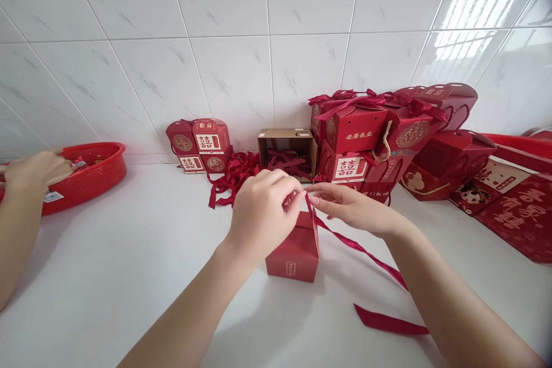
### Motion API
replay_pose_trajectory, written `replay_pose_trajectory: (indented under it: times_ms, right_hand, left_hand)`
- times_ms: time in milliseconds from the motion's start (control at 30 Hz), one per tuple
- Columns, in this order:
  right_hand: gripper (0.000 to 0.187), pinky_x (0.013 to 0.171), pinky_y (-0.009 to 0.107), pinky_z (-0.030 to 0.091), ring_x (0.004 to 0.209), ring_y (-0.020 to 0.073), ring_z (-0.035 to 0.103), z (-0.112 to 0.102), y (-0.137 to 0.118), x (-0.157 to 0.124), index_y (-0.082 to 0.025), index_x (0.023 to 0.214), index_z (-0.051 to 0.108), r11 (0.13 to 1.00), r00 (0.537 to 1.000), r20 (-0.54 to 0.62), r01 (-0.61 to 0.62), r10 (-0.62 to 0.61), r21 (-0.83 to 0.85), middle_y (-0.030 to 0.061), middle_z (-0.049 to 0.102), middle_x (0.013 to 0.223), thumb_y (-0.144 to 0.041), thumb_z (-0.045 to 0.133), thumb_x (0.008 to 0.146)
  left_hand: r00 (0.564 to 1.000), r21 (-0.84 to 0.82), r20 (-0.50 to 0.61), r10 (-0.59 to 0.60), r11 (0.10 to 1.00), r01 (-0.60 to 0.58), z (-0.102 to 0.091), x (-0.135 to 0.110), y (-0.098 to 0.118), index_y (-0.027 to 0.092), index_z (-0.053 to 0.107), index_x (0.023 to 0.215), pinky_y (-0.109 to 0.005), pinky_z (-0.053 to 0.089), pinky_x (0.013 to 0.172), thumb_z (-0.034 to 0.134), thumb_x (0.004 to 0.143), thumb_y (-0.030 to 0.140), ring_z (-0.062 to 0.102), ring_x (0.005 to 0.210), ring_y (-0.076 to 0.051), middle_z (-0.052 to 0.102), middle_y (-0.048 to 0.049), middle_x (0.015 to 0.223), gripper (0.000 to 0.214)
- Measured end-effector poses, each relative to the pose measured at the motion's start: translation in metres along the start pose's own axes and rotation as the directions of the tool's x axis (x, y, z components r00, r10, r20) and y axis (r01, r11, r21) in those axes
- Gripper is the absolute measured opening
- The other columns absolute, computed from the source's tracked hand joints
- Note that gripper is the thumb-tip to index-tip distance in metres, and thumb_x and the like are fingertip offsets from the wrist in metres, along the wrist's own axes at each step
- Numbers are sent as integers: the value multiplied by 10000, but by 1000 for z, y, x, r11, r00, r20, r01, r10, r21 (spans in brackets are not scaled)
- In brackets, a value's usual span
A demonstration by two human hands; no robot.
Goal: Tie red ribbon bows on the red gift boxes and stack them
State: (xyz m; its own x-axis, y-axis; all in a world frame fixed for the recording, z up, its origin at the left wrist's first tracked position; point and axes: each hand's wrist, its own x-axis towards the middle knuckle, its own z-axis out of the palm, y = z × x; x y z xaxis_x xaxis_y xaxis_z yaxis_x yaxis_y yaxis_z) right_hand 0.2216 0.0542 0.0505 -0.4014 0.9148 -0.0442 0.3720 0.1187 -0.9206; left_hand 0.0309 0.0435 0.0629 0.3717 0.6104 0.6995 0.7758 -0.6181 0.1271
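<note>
A small red gift box (293, 256) stands upright on the white counter in front of me. My left hand (265, 215) is closed in a pinch at the top of the box, its thumb and forefinger on a dark red ribbon (351, 243). From the right, my right hand (349, 207) meets it there, thumb and forefinger closed around the same ribbon near the box top. The ribbon trails right across the counter and passes under my right forearm; its loose end lies nearer to me. My left hand hides part of the box top.
Behind the box lie a heap of red ribbons (241, 171) and an open cardboard box (288, 133) with dark red strips. Red gift boxes (357, 132) are stacked at right; smaller boxes (200, 145) stand at back left. Another person's hand (37, 169) reaches over a red basin (103, 169).
</note>
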Motion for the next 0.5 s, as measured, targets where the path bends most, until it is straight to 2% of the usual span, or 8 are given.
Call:
replay_pose_trajectory:
  times_ms: [67,167,233,333,400,433,500]
  right_hand:
    - [356,888,329,433,1040,201,540,2,-2,0,-236,1099,639,989,990,51,127,-131,73,55,604,1131,-483,586,847]
    - [250,814,312,447,879,161,573,4,-5,-2,-193,923,659,957,973,42,213,-225,199,35,636,948,-426,607,845]
    - [219,727,292,451,755,135,558,3,-9,-6,-182,837,645,941,969,-21,243,-245,234,20,617,828,-399,617,844]
    - [184,651,290,454,707,140,554,1,-19,-18,-200,807,639,915,945,-178,312,-272,255,22,607,805,-381,637,836]
    - [127,670,313,469,765,167,580,-1,-27,-29,-233,829,652,884,886,-346,402,-309,239,25,618,842,-358,635,843]
    - [91,698,328,476,810,180,591,-2,-31,-36,-251,837,658,860,834,-439,460,-335,219,24,624,868,-339,635,845]
    - [31,772,361,479,924,208,600,-8,-36,-49,-276,835,663,794,696,-596,588,-400,154,21,634,947,-301,645,835]
  left_hand:
    - [997,-36,-81,-8,999,5,-7,2,0,196,624,738,-284,451,661,543,853,213,577,725,-152,652,7,749,142]
    - [995,-72,-82,-50,996,44,-17,2,1,204,614,769,-286,470,682,544,852,232,598,760,-159,654,5,787,112]
    - [991,-74,-8,-136,988,135,-22,1,0,214,605,872,-291,486,668,558,839,268,618,808,-180,658,-11,867,79]
    - [945,-23,211,-250,965,261,-31,-2,-6,227,569,982,-287,483,553,587,813,372,633,748,-200,657,-32,907,223]
    - [902,-25,369,-226,967,253,-37,-4,-14,245,580,946,-272,462,498,575,815,426,625,661,-185,660,-16,852,224]
    - [887,-42,415,-200,970,239,-41,-4,-19,254,590,924,-265,458,494,562,823,439,623,642,-177,662,-7,830,213]
    - [884,-56,429,-185,972,230,-47,-4,-26,265,607,902,-256,460,508,552,826,454,629,647,-173,667,2,818,212]
